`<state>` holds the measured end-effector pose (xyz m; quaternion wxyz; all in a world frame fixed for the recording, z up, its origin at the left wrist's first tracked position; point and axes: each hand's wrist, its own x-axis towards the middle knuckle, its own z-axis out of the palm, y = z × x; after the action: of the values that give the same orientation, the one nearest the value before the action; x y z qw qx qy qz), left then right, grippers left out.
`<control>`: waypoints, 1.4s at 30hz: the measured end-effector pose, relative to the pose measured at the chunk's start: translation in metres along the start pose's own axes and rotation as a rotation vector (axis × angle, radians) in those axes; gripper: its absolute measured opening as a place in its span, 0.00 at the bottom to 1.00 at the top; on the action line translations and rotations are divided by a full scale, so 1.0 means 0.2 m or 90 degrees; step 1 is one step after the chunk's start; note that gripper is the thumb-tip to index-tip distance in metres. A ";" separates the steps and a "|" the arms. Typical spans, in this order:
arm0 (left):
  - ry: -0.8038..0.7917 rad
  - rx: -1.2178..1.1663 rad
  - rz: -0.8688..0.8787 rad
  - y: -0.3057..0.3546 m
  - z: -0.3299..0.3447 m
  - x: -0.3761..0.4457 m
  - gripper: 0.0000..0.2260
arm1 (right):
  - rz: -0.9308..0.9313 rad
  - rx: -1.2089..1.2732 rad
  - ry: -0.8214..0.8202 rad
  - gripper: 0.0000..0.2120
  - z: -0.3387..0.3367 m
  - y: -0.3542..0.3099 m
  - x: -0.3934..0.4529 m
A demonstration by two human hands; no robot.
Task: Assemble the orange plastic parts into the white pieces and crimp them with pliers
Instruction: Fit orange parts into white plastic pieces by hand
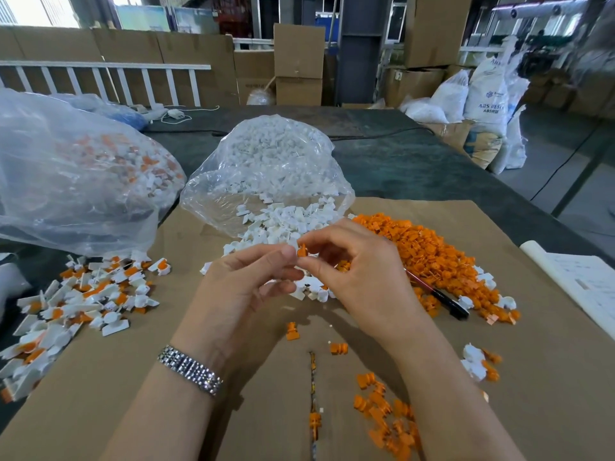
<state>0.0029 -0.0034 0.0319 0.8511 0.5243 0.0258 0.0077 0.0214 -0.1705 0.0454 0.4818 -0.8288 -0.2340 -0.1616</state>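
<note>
Left of the raised hands lies a heap of joined pieces (83, 301), then the left hand (253, 277) and right hand (352, 264) pinch one orange part (302, 251) against a white piece (293, 243), while right of them a big orange pile (432, 257) suggests most work remains.

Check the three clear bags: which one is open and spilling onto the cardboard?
The middle bag, holding only white pieces; its mouth faces the hands and pieces spill out. The left bag holds mixed orange-and-white parts; the far bag shows blue. Neither spills.
</note>
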 end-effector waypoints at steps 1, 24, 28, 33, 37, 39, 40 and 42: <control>0.005 0.013 -0.002 0.00 -0.01 0.00 0.13 | -0.013 -0.015 0.000 0.09 0.01 0.00 0.00; 0.061 -0.006 -0.076 -0.01 -0.06 0.05 0.08 | 0.508 -0.531 -0.114 0.31 -0.18 0.22 0.00; 0.050 -0.020 -0.075 -0.02 -0.07 0.05 0.09 | 0.494 -0.536 -0.099 0.26 -0.18 0.23 0.01; 0.055 -0.022 -0.045 -0.03 -0.07 0.07 0.14 | 0.517 -0.506 -0.079 0.27 -0.16 0.22 0.01; 0.065 -0.049 -0.031 -0.03 -0.08 0.07 0.12 | 0.482 -0.440 -0.048 0.16 -0.18 0.23 0.02; 0.077 -0.074 -0.033 -0.03 -0.07 0.07 0.10 | 0.451 -0.320 -0.027 0.16 -0.21 0.20 0.03; 0.082 -0.087 -0.032 -0.03 -0.07 0.06 0.11 | 0.444 -0.186 -0.009 0.17 -0.22 0.18 0.03; 0.091 -0.102 -0.027 -0.03 -0.06 0.06 0.15 | 0.452 0.216 -0.018 0.17 -0.22 0.13 0.05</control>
<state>0.0145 0.0048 0.0214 0.8863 0.4520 0.0967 0.0287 0.0420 -0.2183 0.0537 0.6344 -0.7692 0.0371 0.0675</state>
